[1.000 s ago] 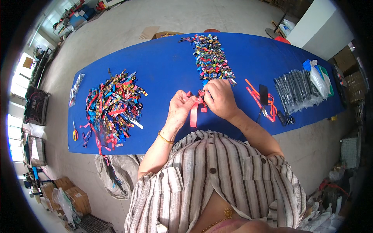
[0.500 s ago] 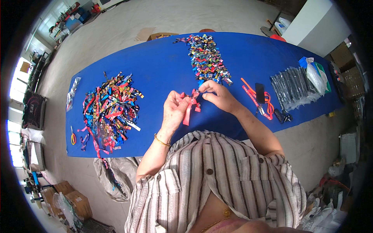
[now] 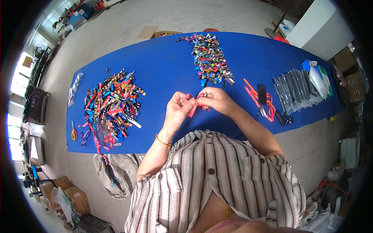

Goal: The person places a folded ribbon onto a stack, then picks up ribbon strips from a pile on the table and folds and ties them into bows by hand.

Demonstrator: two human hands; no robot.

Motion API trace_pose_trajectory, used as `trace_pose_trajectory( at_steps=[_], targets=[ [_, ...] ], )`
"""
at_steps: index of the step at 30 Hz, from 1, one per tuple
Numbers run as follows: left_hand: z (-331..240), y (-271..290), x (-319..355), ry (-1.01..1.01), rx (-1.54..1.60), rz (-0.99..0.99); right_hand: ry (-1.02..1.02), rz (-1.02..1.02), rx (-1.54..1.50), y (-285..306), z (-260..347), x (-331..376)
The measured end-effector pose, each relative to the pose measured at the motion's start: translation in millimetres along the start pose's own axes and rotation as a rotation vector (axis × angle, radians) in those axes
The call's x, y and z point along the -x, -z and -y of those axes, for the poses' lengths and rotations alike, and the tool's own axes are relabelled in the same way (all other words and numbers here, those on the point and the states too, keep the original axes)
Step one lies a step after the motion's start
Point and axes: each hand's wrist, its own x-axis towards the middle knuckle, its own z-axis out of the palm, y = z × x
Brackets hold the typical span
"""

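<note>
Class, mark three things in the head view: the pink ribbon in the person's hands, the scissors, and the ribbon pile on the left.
Pink ribbon [image 3: 191, 112]: head view, on its lower end.
Scissors [image 3: 74, 132]: head view, on the handles.
Ribbon pile [image 3: 113, 105]: head view, near its middle.

On the table [image 3: 163, 70], the strap pile [image 3: 112, 106] lies left, scissors [image 3: 74, 134] to its left. The bundles [image 3: 210, 58] lie centrally, behind the strip [image 3: 191, 112] between left grip [image 3: 177, 106] and right grip [image 3: 217, 100]. Right of the bundles, the phone [image 3: 262, 93] overlaps the lanyard [image 3: 271, 105]; packets [image 3: 295, 89] lie farther right.
</note>
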Motion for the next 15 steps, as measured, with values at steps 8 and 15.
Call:
trace_pose_trajectory(
  at_steps=[8, 15],
  targets=[
    [8, 3, -2, -0.043, 0.186, 0.02, -0.02, 0.046, -0.129, -3, -3, -1],
    [-6, -3, 6, -0.276, -0.622, -0.27, 0.131, -0.332, 0.322, -13, 3, -1]
  ],
)
